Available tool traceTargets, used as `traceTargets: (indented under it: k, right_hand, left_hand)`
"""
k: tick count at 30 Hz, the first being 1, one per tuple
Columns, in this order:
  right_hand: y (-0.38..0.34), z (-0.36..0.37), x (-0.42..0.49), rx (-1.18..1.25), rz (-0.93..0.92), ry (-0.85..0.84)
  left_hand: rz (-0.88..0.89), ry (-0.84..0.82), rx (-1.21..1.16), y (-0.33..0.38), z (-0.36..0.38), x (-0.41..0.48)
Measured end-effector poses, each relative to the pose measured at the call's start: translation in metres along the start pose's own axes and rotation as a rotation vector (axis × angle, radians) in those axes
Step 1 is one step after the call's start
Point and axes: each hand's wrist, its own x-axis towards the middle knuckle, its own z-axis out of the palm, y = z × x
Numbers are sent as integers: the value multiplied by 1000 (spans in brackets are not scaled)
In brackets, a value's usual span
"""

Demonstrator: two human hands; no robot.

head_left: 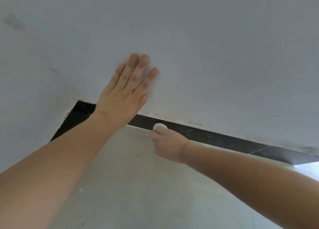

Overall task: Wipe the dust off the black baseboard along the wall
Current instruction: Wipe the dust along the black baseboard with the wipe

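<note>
The black baseboard (pixel 215 138) runs along the foot of the white wall, from a corner at the left down to the right edge. Pale dust streaks show on its right stretch. My right hand (pixel 168 145) is closed around a small white wad of cloth or tissue (pixel 159 125), and the wad presses against the baseboard near its middle. My left hand (pixel 126 90) lies flat on the wall above the baseboard, fingers spread, holding nothing. My left wrist hides part of the baseboard near the corner.
The white wall (pixel 207 56) fills the upper half and meets a side wall (pixel 25 90) at the left corner. A grey floor (pixel 138 185) with small specks lies below. A bright patch of light (pixel 309 168) falls on the floor at the far right.
</note>
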Motion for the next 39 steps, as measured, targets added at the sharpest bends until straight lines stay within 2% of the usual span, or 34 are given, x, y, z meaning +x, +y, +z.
traceTargets:
  k: [3,9,14,17,19,21,24,26,29,33,36,39]
  right_hand:
    - [22,11,-5,-37,83,26]
    - [11,43,-49,-6,151,-88]
    - [-6,54,-65,249,308,-102]
    - [-14,51,-85,484,423,97]
    - [-26,63,-103,632,613,300]
    - [-44,79,-122,910,872,435]
    - [-67,97,-147,1397,1352,402]
    - [-78,109,-162,1603,1627,409]
    - [-82,135,-185,1676,2072,446]
    - [-67,166,-222,1699,2590,552]
    - [-51,183,-247,1654,2790,684]
    - [-41,202,-258,1597,2867,746]
  left_hand:
    - [-5,-8,-5,3,-1,-1]
    - [-12,-27,2,4,-9,-3]
    - [48,-18,30,9,-10,-2]
    - [203,55,99,24,-5,5]
    - [313,101,150,38,-2,13]
    - [354,130,166,47,2,22]
    - [347,160,123,57,8,32]
    - [388,181,106,66,13,35]
    - [424,219,80,80,19,41]
    - [370,286,-7,90,29,45]
    - [353,283,-51,91,38,43]
    - [351,284,-59,94,39,44]
